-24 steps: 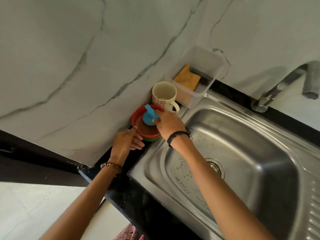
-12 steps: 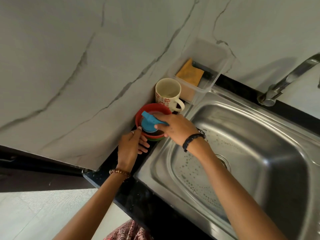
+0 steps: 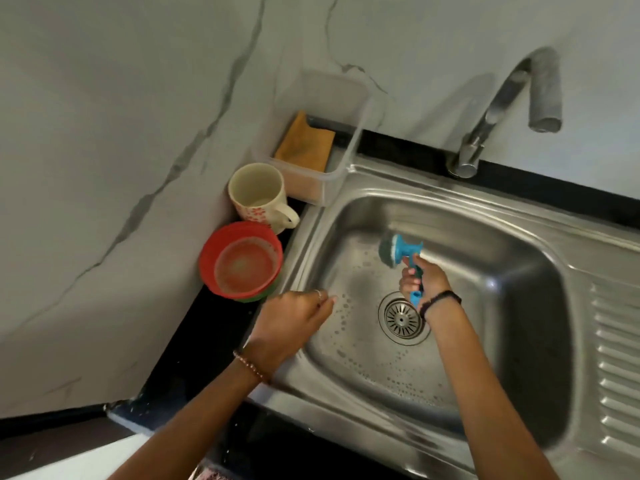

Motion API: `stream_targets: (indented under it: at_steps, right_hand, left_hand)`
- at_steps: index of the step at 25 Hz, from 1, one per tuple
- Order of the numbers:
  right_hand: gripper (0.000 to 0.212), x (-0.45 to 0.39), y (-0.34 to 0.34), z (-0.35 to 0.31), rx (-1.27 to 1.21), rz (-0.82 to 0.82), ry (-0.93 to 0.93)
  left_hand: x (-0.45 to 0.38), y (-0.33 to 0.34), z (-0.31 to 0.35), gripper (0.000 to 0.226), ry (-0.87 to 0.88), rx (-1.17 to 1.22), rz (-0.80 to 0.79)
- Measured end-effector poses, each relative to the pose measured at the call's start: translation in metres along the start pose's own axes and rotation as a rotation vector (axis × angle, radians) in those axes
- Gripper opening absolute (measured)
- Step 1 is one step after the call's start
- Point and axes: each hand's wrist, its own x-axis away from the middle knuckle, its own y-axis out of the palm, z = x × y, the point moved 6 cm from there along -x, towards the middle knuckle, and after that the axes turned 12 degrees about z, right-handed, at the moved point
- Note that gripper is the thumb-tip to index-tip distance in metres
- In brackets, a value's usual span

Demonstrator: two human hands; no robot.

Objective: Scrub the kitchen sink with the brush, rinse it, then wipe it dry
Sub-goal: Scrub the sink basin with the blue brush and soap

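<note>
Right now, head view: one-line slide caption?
Right hand holds blue brush over steel sink basin; left hand at its rim.

brush [image 3: 401, 249]: blue handle, darker teal-grey scrubbing head
sink [image 3: 512, 341]: silver steel, dotted with water drops
bowl [image 3: 240, 259]: red, with a green one showing beneath it
mug [image 3: 258, 194]: cream, small red flowers on the side
cloth [image 3: 306, 143]: orange-yellow, in a clear tub [image 3: 332, 98]
wall [image 3: 104, 133]: pale grey marble, dark veins
desk [image 3: 194, 341]: black
tap [image 3: 498, 109]: silver
</note>
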Motion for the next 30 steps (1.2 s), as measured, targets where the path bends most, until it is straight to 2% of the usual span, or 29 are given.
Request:
stream_targets:
  at_steps: [3,5,7,10,12,14,15,18,19,21,23,27,30]
  right_hand:
    - [0.039,-0.040,0.021,-0.017,-0.427,-0.019,0.163]
    - [0.039,-0.053,0.047,-0.019,-0.495,-0.012,0.137]
    - [0.040,-0.051,0.081,0.004,-0.356,-0.027,0.095]
    - [0.043,-0.045,0.089,0.059,0.108,0.029,0.040]
    - [0.042,-0.039,0.060,0.096,0.360,0.031,0.132]
    - [0.042,-0.024,0.025,0.133,0.519,0.018,0.330]
    - [0.042,-0.021,0.019,0.138,0.522,-0.012,0.387]
    - [0.040,-0.034,0.044,0.087,0.490,-0.060,0.286]
    - [0.038,-0.040,0.061,0.057,0.420,-0.094,0.203]
    - [0.037,-0.046,0.084,0.014,0.118,-0.133,0.230]
    - [0.039,-0.044,0.089,0.012,0.054,-0.170,0.225]
    - [0.041,0.002,0.054,0.077,0.428,-0.094,0.164]
    - [0.040,0.025,0.016,0.121,0.664,-0.165,0.374]
  left_hand:
    - [-0.013,0.028,0.011,0.030,0.403,-0.289,0.009]
    - [-0.018,0.038,0.002,0.010,0.564,-0.465,0.003]
    - [-0.020,0.040,-0.009,0.016,0.579,-0.546,-0.041]
    - [-0.011,0.043,-0.011,0.011,0.601,-0.553,-0.079]
    - [-0.010,0.045,-0.011,0.009,0.593,-0.534,-0.059]
    - [-0.011,0.046,-0.012,0.009,0.575,-0.550,-0.055]
    - [-0.011,0.046,-0.013,0.010,0.574,-0.564,-0.057]
    - [-0.011,0.046,-0.014,0.007,0.603,-0.593,-0.080]
    - [-0.011,0.045,-0.014,0.005,0.619,-0.588,-0.063]
    - [-0.012,0.042,-0.010,0.015,0.617,-0.522,-0.006]
    - [-0.007,0.037,-0.007,0.031,0.589,-0.436,0.039]
    - [0.014,0.026,-0.006,0.019,0.585,-0.347,0.068]
    - [0.023,0.020,-0.008,0.011,0.568,-0.316,0.058]
